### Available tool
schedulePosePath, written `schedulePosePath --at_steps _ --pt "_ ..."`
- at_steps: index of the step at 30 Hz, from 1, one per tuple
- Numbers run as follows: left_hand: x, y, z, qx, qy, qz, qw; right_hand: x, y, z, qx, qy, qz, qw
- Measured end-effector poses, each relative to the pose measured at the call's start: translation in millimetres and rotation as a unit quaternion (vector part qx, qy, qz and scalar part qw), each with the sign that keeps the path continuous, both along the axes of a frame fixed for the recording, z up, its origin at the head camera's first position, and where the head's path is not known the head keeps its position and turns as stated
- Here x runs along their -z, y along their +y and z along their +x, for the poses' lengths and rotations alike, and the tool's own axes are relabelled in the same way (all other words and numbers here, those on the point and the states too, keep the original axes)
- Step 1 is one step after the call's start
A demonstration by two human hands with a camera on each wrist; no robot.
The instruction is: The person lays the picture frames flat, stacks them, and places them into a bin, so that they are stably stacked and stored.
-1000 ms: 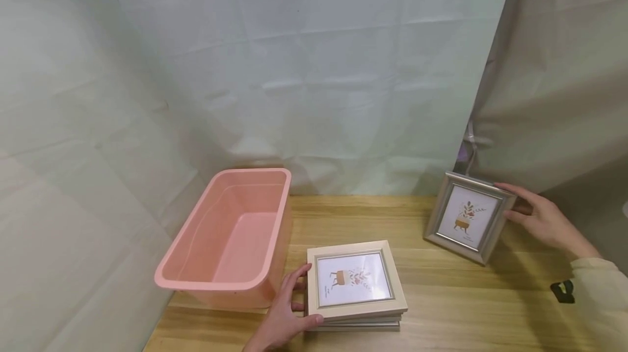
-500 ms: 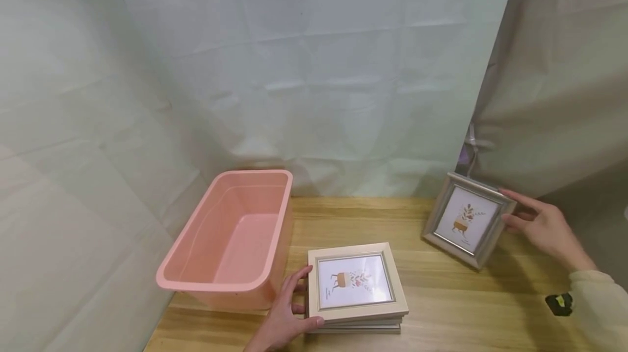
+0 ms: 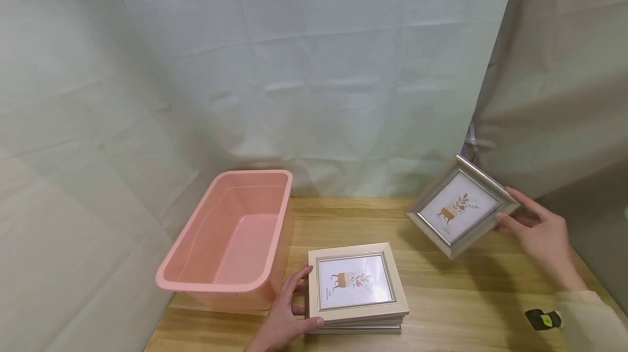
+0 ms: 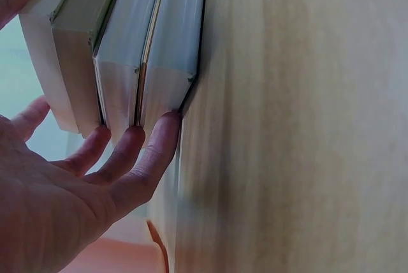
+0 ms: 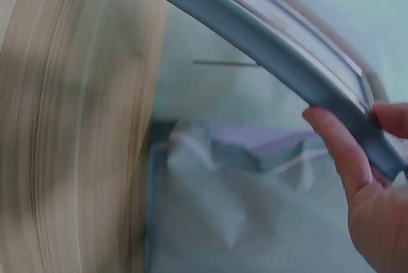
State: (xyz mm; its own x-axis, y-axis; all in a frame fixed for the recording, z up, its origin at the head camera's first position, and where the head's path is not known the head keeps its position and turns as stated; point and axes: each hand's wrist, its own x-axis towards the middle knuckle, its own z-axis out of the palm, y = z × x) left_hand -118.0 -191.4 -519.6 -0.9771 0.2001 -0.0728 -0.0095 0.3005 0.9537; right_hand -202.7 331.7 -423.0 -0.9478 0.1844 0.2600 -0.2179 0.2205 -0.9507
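A silver picture frame (image 3: pixel 465 237) with a flower-pot print is tilted above the table at the right, casting a shadow below. My right hand (image 3: pixel 547 240) pinches its right corner, thumb on the front; the right wrist view shows fingers and thumb on either side of the frame's moulding (image 5: pixel 268 56). In the middle foreground lies a stack of several picture frames (image 3: pixel 399 292), a cream one on top. Against the stack's left side rests my left hand (image 3: pixel 284 308), fingers spread and thumb at the front corner. In the left wrist view its fingertips touch the frames' edges (image 4: pixel 118 91).
A pink plastic tub (image 3: pixel 277 232) stands on the wooden table (image 3: pixel 353 218), left of the stack, with nothing seen inside. Pale cloth sheets (image 3: pixel 343 96) hang behind the table and at its left, and a darker curtain (image 3: pixel 564 107) hangs on the right.
My right hand has lifted the silver frame, turned it so its top corner points up, and shifted it slightly left. The left hand and the stack have stayed in place.
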Motion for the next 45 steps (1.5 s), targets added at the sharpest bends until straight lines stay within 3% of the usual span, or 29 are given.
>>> schedulePosePath --at_steps 2,4,9,21,24,28,30,32,34,36,37,39,41,43,45 --pt "-0.4 0.1 0.1 0.001 -0.001 -0.001 1.0 -0.3 -9.1 4.6 -0.014 0.018 -0.088 0.996" --pt "-0.6 0.1 0.2 0.001 -0.001 -0.002 1.0 -1.3 -18.8 8.3 -0.031 0.033 -0.183 0.982" --pt "-1.4 0.3 0.4 -0.002 0.001 -0.002 1.0 -3.6 -44.9 18.5 -0.021 0.046 -0.288 0.956" --pt "-2.3 0.8 2.5 0.016 0.007 -0.029 0.9994 5.5 -104.6 48.2 0.011 0.005 -0.426 0.905" --pt "-5.9 5.0 5.0 0.01 0.029 -0.054 0.9981 7.4 -115.1 58.0 0.013 -0.001 -0.444 0.896" --pt "-17.1 15.6 9.3 -0.044 0.099 -0.089 0.9902 11.0 -127.8 73.0 0.014 -0.017 -0.468 0.883" --pt "-25.6 22.0 10.7 -0.082 0.137 -0.084 0.9836 12.8 -133.2 81.4 0.007 -0.025 -0.479 0.877" --pt "-35.7 27.9 10.5 -0.106 0.169 -0.041 0.9791 14.1 -138.5 89.5 0.003 -0.035 -0.49 0.871" --pt "-45.4 33.1 8.8 -0.097 0.181 0.032 0.9781 14.3 -144.3 96.4 0.002 -0.044 -0.497 0.867" --pt "-53.7 37.5 5.8 -0.052 0.161 0.133 0.9765 14.0 -150.2 102.0 -0.002 -0.048 -0.505 0.862" --pt "-56.9 39.6 3.3 -0.019 0.135 0.193 0.9717 13.9 -153.2 104.3 -0.007 -0.045 -0.511 0.859" --pt "-60.8 42.8 -2.4 0.043 0.071 0.295 0.9519 13.9 -159.3 107.9 -0.022 -0.04 -0.516 0.855" --pt "-62.8 44.4 -8.2 0.09 0.002 0.359 0.9292 14.5 -165.8 110.2 -0.04 -0.04 -0.517 0.854" --pt "-62.9 46.1 -13.9 0.118 -0.047 0.395 0.91 15.3 -171.6 112.3 -0.052 -0.048 -0.508 0.858" --pt "-62.5 47.7 -17.9 0.134 -0.068 0.4 0.904 16.0 -176.0 114.5 -0.054 -0.063 -0.494 0.865"
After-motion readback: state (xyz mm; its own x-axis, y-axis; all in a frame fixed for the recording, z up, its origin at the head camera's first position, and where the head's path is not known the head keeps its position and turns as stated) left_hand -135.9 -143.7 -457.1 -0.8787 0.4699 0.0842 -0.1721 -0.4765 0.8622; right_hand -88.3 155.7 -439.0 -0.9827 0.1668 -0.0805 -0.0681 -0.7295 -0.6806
